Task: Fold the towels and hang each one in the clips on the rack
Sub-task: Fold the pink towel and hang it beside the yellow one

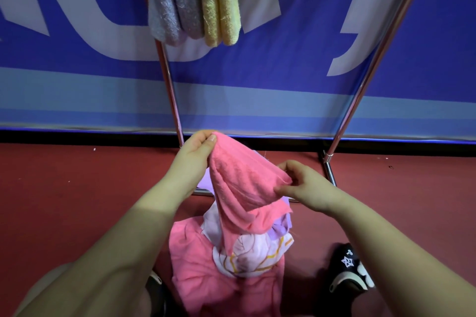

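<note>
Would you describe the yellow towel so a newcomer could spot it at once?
Look at the metal rack before the blue banner. Two folded towels hang at its top; the yellow towel is the right one, beside the grey towel.

Pink cloth towel: soft, matt terry.
Shiny metal rack poles: smooth, glossy chrome.
Grey and yellow hanging towels: fuzzy, matt.

Bright, even indoor light with saturated colour. Thin bright highlights run along the chrome rack poles, and soft shadows fall on the red floor beneath the forearms. The wide-angle lens bends straight lines, so the poles splay outward and the blue banner curves at the edges. The forearms nearest the camera look stretched and slightly soft.
</note>
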`<state>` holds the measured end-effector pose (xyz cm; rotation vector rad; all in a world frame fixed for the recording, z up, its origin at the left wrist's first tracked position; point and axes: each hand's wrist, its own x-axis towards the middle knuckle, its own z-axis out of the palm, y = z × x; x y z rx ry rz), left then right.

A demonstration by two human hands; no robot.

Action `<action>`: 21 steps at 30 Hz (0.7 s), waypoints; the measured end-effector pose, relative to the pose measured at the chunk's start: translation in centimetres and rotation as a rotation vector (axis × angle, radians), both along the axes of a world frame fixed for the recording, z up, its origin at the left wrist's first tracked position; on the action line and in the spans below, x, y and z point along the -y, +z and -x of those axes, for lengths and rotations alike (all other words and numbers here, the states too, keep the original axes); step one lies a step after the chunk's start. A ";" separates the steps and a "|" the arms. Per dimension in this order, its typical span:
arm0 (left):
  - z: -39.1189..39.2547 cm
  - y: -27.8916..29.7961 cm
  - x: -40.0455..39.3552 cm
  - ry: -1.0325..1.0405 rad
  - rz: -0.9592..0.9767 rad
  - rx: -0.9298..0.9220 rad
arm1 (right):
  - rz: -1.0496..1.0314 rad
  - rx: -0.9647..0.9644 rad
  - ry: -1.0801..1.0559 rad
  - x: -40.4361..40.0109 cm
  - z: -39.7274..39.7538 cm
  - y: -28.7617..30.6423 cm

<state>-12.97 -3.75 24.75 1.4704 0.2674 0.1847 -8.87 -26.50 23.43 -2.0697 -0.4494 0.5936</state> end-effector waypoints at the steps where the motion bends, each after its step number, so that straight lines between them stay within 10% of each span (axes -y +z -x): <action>1: 0.0 -0.1 -0.2 0.021 0.000 -0.001 | -0.045 -0.021 -0.017 -0.1 0.1 -0.1; 21: 3.1 7.8 -1.5 0.159 -0.535 0.186 | -0.415 0.173 -0.324 0.4 1.5 11.3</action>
